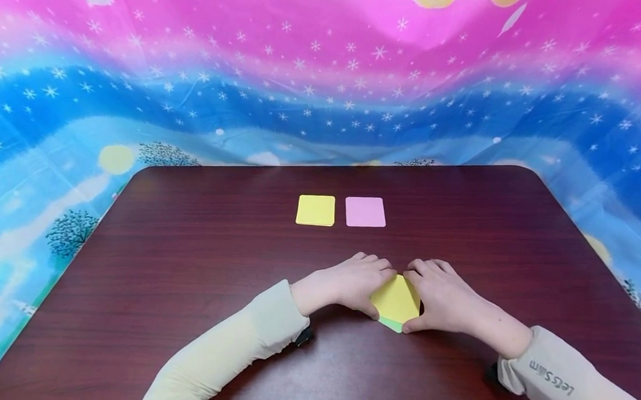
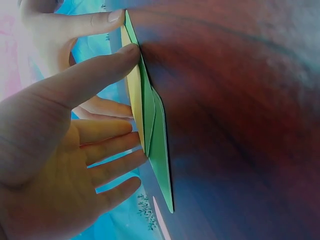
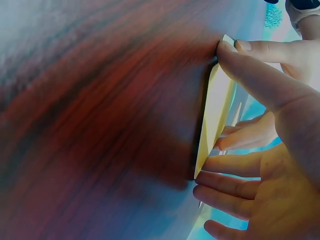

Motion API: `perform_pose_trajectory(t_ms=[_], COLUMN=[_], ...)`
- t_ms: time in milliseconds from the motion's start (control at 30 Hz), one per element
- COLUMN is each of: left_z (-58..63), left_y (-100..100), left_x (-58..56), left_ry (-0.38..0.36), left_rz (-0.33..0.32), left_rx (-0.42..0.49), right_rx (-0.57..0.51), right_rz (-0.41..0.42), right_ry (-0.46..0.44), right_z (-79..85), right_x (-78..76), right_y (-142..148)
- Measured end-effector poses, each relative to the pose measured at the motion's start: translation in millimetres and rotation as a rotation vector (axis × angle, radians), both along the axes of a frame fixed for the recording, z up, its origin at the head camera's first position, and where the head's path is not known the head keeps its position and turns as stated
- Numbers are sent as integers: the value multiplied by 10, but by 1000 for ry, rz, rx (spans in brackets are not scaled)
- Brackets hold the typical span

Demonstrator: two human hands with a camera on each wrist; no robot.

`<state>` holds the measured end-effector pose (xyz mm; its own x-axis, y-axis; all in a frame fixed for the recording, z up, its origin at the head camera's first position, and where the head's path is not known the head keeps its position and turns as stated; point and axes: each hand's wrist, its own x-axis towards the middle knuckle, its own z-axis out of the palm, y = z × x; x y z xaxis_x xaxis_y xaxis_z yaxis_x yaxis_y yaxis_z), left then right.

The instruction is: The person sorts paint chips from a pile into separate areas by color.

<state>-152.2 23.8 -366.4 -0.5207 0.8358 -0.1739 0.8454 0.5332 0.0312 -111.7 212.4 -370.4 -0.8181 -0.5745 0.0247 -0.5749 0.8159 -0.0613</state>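
Observation:
A small stack of square cards lies near the front of the table, a yellow card [image 1: 396, 297] on top and green cards [image 1: 391, 324] poking out below it, askew. My left hand [image 1: 355, 281] holds the stack by its left side, thumb at the near edge and fingertips at the far edge. From the right, my right hand [image 1: 451, 299] grips it the same way, thumb on the near corner. In the left wrist view, green cards [image 2: 159, 150] fan out beneath the yellow one. The right wrist view shows the yellow side [image 3: 212, 115] between thumb and fingers.
Farther back on the dark wooden table [image 1: 199, 236] lie a yellow square pile [image 1: 316, 210] and, to its right, a pink square card [image 1: 366, 211]. A pink and blue snowflake-patterned cloth [image 1: 327, 79] hangs behind the table's far edge.

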Motion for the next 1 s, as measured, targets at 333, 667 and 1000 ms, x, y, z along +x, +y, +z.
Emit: perform_pose_trajectory(t_ms=[333,667,1000], left_z=[-2,26,105], left_y=[-8,-34,-129], left_x=[16,-19,-101], left_ry=[18,-8,-16], left_rz=[-12,-4,28], left_rx=[14,52,102], right_rx=[6,21,39], right_rz=[1,10,17], right_ry=[1,2,16], right_z=[-5,65,149], right_x=[16,0,-121], right_y=[0,8,-32])
